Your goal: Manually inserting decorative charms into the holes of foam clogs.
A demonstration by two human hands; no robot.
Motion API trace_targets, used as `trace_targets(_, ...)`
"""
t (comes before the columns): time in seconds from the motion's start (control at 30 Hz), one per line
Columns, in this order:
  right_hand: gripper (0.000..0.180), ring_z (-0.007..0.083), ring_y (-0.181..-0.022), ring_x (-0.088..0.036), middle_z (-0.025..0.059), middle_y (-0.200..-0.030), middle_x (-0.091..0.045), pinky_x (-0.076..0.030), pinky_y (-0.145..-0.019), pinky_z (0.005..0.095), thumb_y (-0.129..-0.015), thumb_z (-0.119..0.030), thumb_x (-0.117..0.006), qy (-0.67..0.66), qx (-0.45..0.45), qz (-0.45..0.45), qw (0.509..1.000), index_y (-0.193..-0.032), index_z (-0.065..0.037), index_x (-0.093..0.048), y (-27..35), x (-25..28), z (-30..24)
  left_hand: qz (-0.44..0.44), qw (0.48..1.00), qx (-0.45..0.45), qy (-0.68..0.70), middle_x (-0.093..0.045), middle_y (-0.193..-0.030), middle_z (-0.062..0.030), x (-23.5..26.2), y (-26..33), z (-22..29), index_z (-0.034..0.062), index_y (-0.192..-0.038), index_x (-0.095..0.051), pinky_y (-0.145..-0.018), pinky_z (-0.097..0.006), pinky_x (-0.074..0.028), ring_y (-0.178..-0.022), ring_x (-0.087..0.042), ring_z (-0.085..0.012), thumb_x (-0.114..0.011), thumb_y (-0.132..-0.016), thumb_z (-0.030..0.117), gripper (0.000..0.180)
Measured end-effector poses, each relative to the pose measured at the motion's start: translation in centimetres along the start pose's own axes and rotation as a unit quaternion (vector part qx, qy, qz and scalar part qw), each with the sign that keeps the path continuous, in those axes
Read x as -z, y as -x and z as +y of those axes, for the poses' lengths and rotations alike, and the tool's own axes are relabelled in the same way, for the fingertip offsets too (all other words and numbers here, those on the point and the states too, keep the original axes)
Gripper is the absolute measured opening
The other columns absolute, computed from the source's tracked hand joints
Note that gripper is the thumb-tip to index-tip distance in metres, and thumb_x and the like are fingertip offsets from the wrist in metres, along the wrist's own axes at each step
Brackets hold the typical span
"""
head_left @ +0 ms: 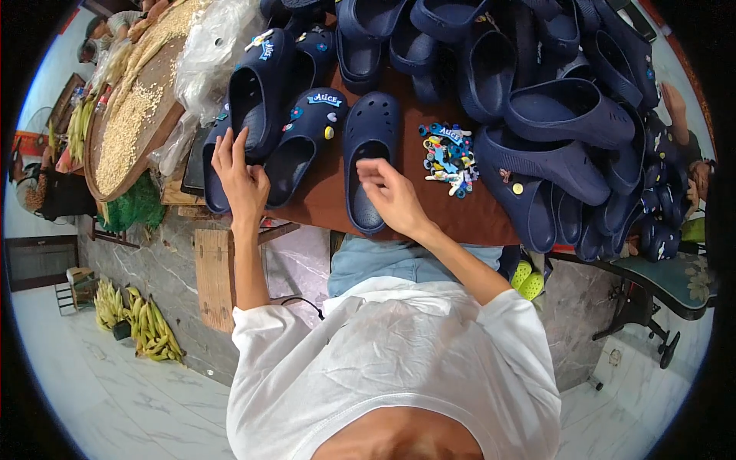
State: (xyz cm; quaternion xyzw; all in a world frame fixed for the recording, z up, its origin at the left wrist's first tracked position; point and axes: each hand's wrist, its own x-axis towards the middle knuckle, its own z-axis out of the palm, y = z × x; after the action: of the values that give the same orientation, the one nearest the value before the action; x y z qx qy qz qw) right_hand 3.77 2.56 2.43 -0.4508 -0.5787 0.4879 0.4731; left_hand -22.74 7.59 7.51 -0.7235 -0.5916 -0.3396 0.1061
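Observation:
My left hand [243,184] is over the edges of the decorated navy clogs at the left, its fingers stretched upward and apart, gripping nothing that I can see. One decorated clog [300,142] beside it bears a blue banner charm and small colourful charms. In front of me a plain navy clog [371,115] lies toe away, with only bare holes on its top. My right hand [392,198] hovers at its heel opening, fingers loosely bent and pointing left, with nothing seen in them. Right of that clog a small pile of colourful shoe charms [450,159] rests on the brown tabletop [418,218].
A large heap of navy clogs [567,115] covers the right and back. Clear plastic bags [211,65] lie at the left, near a round tray [149,146] of pale kernels. A wooden stool [215,277] stands below. Other people are at both sides.

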Motion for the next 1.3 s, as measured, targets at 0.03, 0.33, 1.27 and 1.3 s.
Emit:
trace_targets(0.03,0.028,0.0231,-0.103,-0.067,0.0155,-0.112,-0.064,-0.056,-0.085,0.0347,-0.094,-0.001,-0.055,0.001,-0.004,0.001,1.000,-0.122,0.000,-0.055,0.9,0.8,-1.1,-0.003,1.000,0.001,0.002,-0.047,-0.142,-0.0195,0.1,0.4,0.9,0.0073,-0.132,-0.057,-0.112,-0.048,-0.034,-0.134,-0.039,-0.0418,-0.050,-0.070,-0.010,0.065)
trace_targets(0.33,0.014,0.0100,-0.083,-0.064,0.0036,-0.093,-0.067,-0.053,-0.069,0.0271,-0.095,-0.010,-0.058,0.037,-0.337,-0.058,0.939,-0.105,-0.003,-0.065,18.6,20.4,3.7,-0.053,0.958,-0.053,0.278,-0.056,-0.128,-0.0177,-3.4,5.9,11.2,0.0020,-0.113,-0.069,-0.105,-0.042,-0.041,-0.125,-0.052,-0.0351,-0.063,-0.080,-0.004,0.034)
trace_targets(1.27,0.039,0.0344,-0.075,-0.065,0.0160,-0.087,-0.065,-0.053,-0.065,0.0470,-0.071,-0.028,-0.077,0.294,-0.587,0.395,0.642,-0.100,-0.005,-0.065,68.3,15.0,41.7,-0.304,0.935,-0.173,0.065,-0.045,-0.139,-0.0222,-5.8,10.9,19.4,0.0076,-0.128,-0.063,-0.104,-0.047,-0.041,-0.128,-0.048,-0.0395,-0.062,-0.085,0.005,0.043)
trace_targets(1.3,0.043,0.0359,-0.076,-0.065,0.0174,-0.088,-0.065,-0.053,-0.066,0.0476,-0.069,-0.029,-0.079,0.316,-0.560,0.410,0.648,-0.101,-0.004,-0.065,68.0,14.2,43.0,-0.303,0.933,-0.182,0.063,-0.045,-0.139,-0.0222,-5.8,10.8,19.7,0.0076,-0.128,-0.063,-0.104,-0.047,-0.041,-0.128,-0.048,-0.0395,-0.062,-0.085,0.005,0.043)
